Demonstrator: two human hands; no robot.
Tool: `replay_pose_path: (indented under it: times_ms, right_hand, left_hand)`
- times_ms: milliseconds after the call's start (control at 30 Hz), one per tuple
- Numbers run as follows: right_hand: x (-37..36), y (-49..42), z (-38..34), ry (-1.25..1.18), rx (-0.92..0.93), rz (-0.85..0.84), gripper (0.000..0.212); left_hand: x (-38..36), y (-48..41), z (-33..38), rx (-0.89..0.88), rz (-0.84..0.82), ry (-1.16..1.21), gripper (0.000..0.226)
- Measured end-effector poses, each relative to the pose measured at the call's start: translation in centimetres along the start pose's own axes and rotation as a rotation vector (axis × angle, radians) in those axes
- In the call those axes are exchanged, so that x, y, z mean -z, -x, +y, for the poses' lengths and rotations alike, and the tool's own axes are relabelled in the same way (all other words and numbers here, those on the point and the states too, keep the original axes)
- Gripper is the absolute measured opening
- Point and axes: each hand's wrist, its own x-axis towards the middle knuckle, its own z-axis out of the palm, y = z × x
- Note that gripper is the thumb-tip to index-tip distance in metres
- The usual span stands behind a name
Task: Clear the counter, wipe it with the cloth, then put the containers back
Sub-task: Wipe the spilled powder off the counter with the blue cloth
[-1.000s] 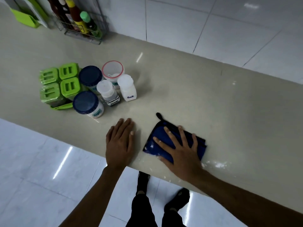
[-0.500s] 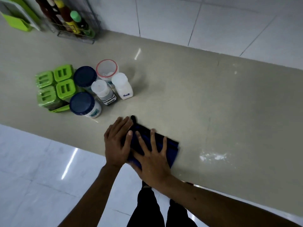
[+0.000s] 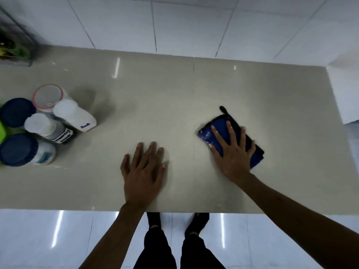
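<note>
Head view: I record one blue cloth (image 3: 208,133), folded, lying flat on the counter (image 3: 174,90) right of centre and well apart from the containers. Its near-left part carries white specks, and one black loop (image 3: 223,109) projects from its far corner.

The right hand (image 3: 234,156) lies palm-down on the cloth. Its fingers (image 3: 233,135) are straight and spread apart, pressing the cloth to the surface, with none curled round it. The left hand (image 3: 143,171) rests flat on bare counter near the front edge, fingers straight and only slightly apart, holding nothing. The two hands do not touch.

I count five containers in a tight cluster at the left end of the counter:
- Two jars with dark blue lids, the nearer jar (image 3: 18,149) and the farther jar (image 3: 17,112).
- Two white-capped bottles, the Salt bottle (image 3: 74,115) and the labelled bottle (image 3: 45,126), whose black-and-white print I cannot read.
- One red-rimmed tub (image 3: 47,96), clear-walled, at the back of the cluster.

A green item (image 3: 2,131) is cut off by the left edge, so I cannot tell what it is. One wire rack (image 3: 14,49) stands at the far-left corner, and its contents are too blurred to count. The tiled wall (image 3: 194,22) runs behind the counter. Below the front edge is a glossy floor (image 3: 38,239), with two dark shoes (image 3: 153,220) and dark trousers (image 3: 155,249).
</note>
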Motion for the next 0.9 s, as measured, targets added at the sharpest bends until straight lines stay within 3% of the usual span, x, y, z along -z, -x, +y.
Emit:
replay_pose_path:
  times_ms: [67, 133, 267, 333, 433, 567, 667, 767, 900]
  right_hand:
    - [-0.2, 0.1, -1.0, -0.037, -0.107, -0.002, 0.065]
    - [-0.7, 2.7, -3.5, -0.040, -0.078, 0.002, 0.067]
    - [-2.0, 10.6, -4.1, 0.004, 0.344, -0.005, 0.070]
    - [-1.7, 11.0, -0.9, 0.024, 0.419, -0.019, 0.068]
    - [-0.6, 8.7, 5.8, 0.058, 0.272, -0.012, 0.066]
    - [1.2, 3.1, 15.1, -0.021, -0.154, -0.023, 0.066]
    - [1.4, -0.1, 15.3, -0.089, -0.339, -0.005, 0.065]
    - [0.6, -0.6, 11.2, -0.084, -0.318, 0.016, 0.065]
    - [-0.5, 3.9, 6.9, -0.024, -0.064, 0.007, 0.067]
  left_hand:
    - [-0.1, -0.1, 0.3, 0.008, 0.000, -0.021, 0.052]
    - [-0.1, 0.0, 0.5, 0.006, 0.008, -0.031, 0.052]
    - [0.1, 0.0, 0.7, 0.001, 0.040, -0.024, 0.052]
    - [0.3, -0.2, 1.1, 0.015, 0.039, -0.011, 0.053]
    - [0.4, -0.1, 1.6, 0.042, 0.037, -0.027, 0.054]
    - [-0.3, -0.6, 3.1, 0.053, -0.019, -0.060, 0.059]
    - [-1.7, -1.9, 5.9, -0.042, -0.029, -0.057, 0.058]
    - [-3.4, -3.7, 9.5, -0.098, -0.026, -0.055, 0.056]
    - [-5.3, -4.9, 13.5, -0.124, -0.066, -0.077, 0.057]
